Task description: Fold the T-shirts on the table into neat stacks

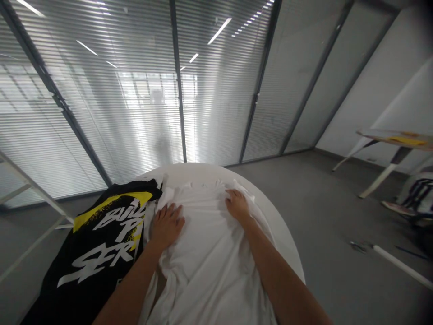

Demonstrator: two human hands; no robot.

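A white T-shirt (203, 239) lies spread over a round white table (287, 243), its collar toward the far edge and its lower part creased. My left hand (167, 225) rests flat on the shirt's left side with the fingers apart. On the right side near the shoulder, my right hand (237, 205) lies on the cloth, fingers stretched out and slightly bent. Neither hand grips anything that shows. Left of the shirt is a black garment (101, 243) with yellow and white print, partly covered by my left forearm and hanging over the table's left side.
Beyond the table stands a glass partition (216, 90) with blinds. A white metal frame (37, 189) is at the left. A wooden-topped table (389, 137) with something yellow on it stands at the right. A white pole (402, 266) and dark items lie on the grey floor.
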